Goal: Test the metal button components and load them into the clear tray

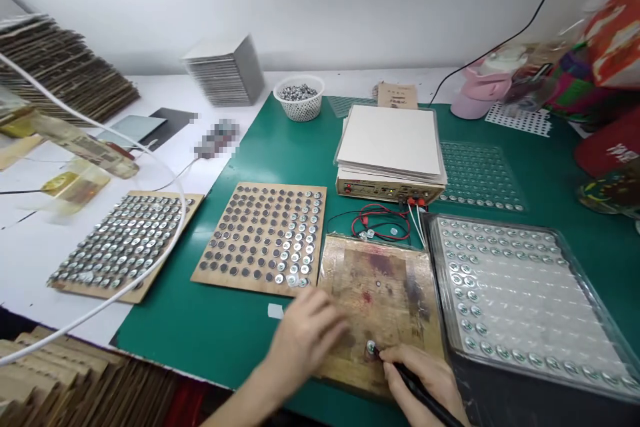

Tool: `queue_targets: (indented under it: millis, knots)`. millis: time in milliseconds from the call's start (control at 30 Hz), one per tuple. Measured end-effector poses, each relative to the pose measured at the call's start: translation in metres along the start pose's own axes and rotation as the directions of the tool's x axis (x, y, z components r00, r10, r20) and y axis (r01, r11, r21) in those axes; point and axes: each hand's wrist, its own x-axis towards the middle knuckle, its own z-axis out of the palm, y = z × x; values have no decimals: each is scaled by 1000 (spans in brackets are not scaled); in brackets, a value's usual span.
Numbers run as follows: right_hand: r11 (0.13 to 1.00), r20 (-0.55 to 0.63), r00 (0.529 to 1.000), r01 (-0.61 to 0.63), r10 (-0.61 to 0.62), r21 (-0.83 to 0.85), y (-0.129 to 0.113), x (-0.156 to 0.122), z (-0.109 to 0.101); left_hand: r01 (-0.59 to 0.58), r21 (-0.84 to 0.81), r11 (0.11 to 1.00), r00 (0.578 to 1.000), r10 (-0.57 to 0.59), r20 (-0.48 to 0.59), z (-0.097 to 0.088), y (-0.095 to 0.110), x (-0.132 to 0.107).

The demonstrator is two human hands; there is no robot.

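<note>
Left hand (307,327) motion-blurred at the fingertips, fingers loosely bent over the left part of the stained wooden block (350,280); cannot tell whether anything is pinched there. Right hand (425,380) runs off the bottom edge, thumb and fingers pressed around a black pen-like tool (419,388); its middle partly covered by the hand, its rear end cut off by the frame. Small round disc (371,347) lies on the block, near its front edge, between the two hands; markings too small to read. Whether the tool's tip touches the disc or stops just beside its right rim, hard to say. Tool's long axis slanting: tip up and to the left, toward the disc, shaft dropping away to lower right. Disc flat, face up, no long axis to speak of. Looks: disc silvery and shiny, with a greenish patch at centre; tool slim, dark, plain; block brown, worn, with reddish and blackish stains. Left of the block, a thin board (213,278) bears rows of discs, dark ones mostly, silvery ones along its right side. Right of the block, a clear tray (540,300) holds similar silvery discs, along its far rows, left columns and near row. Behind the block, red cable (356,223) loops before an instrument box (367,188), its top hidden under pale sheets (390,140).
</note>
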Motion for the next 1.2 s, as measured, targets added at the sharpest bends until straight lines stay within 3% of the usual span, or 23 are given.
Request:
queue_targets:
  millis: [67,167,233,300,400,533,600,667,767,833,933,1033,1067,1133,1200]
  knots:
    - [988,-77,986,143,-147,-53,3,-4,5,92,139,986,990,-76,-115,-27,-25,10]
    - [897,-118,912,351,-392,-270,-1,-10,18,220,319,922,966,-160,-206,-54,-64,22]
    - [858,-105,897,370,-430,-356,-8,-8,24,236,373,897,967,-178,-184,-58,-82,27]
    - [897,-113,926,310,-360,-317,-14,-2,17,239,391,889,969,-195,-150,-56,-91,30]
    - [963,-189,962,152,-196,-224,-9,16,-24,284,375,882,959,-263,-109,-57,-93,32]
    - [934,-382,923,-101,-40,-342,27,49,-105,402,261,878,913,-405,-45,-64,-91,44]
    - [901,-373,926,-122,-48,-417,47,62,-128,486,221,846,867,-499,5,-68,-92,52]
    - [885,-326,942,-85,-78,-458,62,69,-136,543,192,817,832,-555,9,-70,-92,58]
    - [883,-303,948,-55,-101,-467,71,72,-134,516,130,847,855,-501,-134,-69,-79,55]
    - [885,-311,945,-55,-103,-462,68,71,-134,433,39,901,894,-423,-149,-60,-60,45]
    - [892,-392,914,-89,-104,-443,48,64,-128,252,-141,957,967,-244,71,-29,-22,21]
    - [961,-506,862,-120,-24,-249,11,46,-98,42,-159,986,983,-13,182,10,8,-3]
    - [984,-444,896,-100,25,-146,-2,37,-82,-15,-129,992,984,37,171,21,14,-9]
    - [998,-181,981,-62,64,18,-20,20,-47,-79,-55,995,990,85,113,35,19,-17]
    - [990,-38,993,-105,108,90,-27,7,-16,-107,-10,994,992,108,66,39,19,-20]
